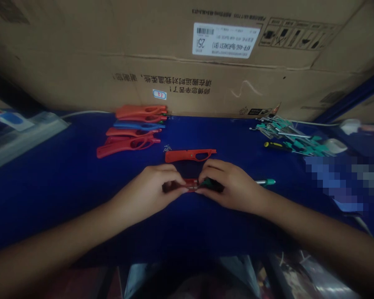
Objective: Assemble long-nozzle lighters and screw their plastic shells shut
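Observation:
My left hand (154, 189) and my right hand (229, 185) meet over the blue table cloth (65, 187), both with fingers pinched round one red plastic part (190, 184). A dark green piece (212, 184) sits at its right end under my right fingers. A green-tipped tool (266, 182) sticks out to the right from beneath my right hand. Just beyond my hands lies a single red plastic shell (190, 155) with a trigger-shaped opening.
A stack of red shells and one blue shell (134, 128) lies at the back left. Small screws (167, 148) lie beside it. Green parts and a yellow-handled screwdriver (286, 137) are at the back right. A large cardboard box (187, 54) walls off the rear.

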